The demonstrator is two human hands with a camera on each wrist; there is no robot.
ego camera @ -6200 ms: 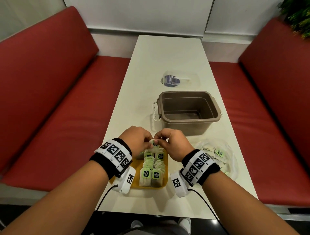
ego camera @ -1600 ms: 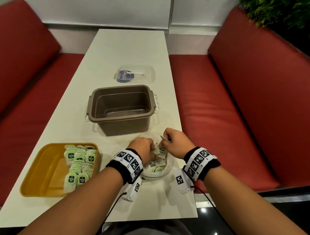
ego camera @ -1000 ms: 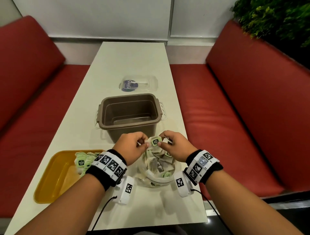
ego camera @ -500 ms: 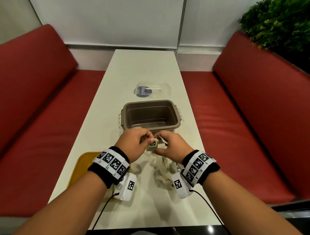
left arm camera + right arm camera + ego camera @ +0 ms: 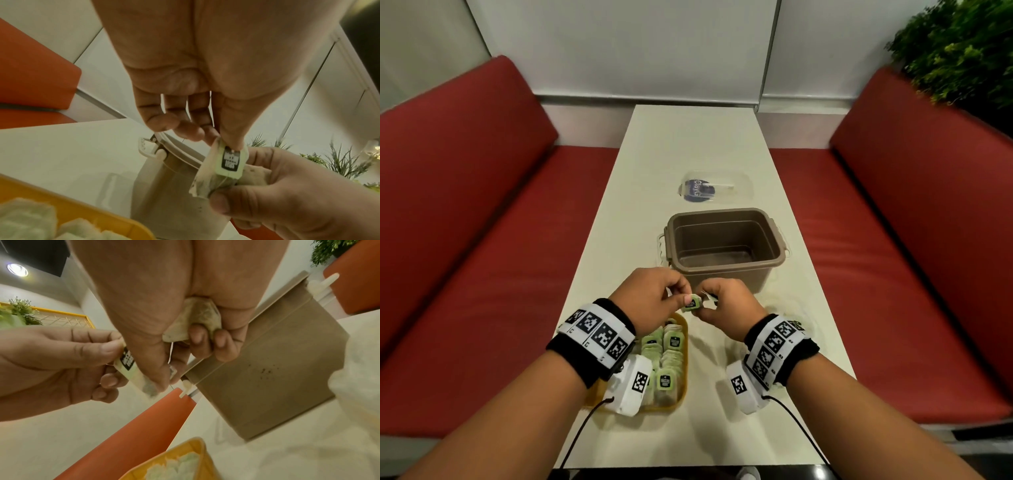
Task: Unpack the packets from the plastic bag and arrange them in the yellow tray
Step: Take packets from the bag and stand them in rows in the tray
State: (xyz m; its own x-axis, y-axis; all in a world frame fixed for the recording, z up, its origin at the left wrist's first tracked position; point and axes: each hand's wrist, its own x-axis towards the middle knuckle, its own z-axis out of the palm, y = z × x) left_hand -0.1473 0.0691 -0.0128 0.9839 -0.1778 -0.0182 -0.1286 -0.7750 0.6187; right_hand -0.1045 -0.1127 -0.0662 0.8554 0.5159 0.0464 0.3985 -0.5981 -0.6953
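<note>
Over the yellow tray [image 5: 683,346] now, not over the plastic bag [image 5: 796,317] like before, left hand [image 5: 654,297] and right hand [image 5: 726,308] both pinch one packet [image 5: 692,303]. More packets [image 5: 669,363] fill the tray on the white worktop [image 5: 698,144], near a brown tub [image 5: 722,246] and red seats [image 5: 465,192]

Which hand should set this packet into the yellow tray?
Left, probably. The left hand already pinches the packet by its green tag, and the yellow tray lies under that wrist. The right hand holds the packet too, with another packet tucked in its palm.
</note>
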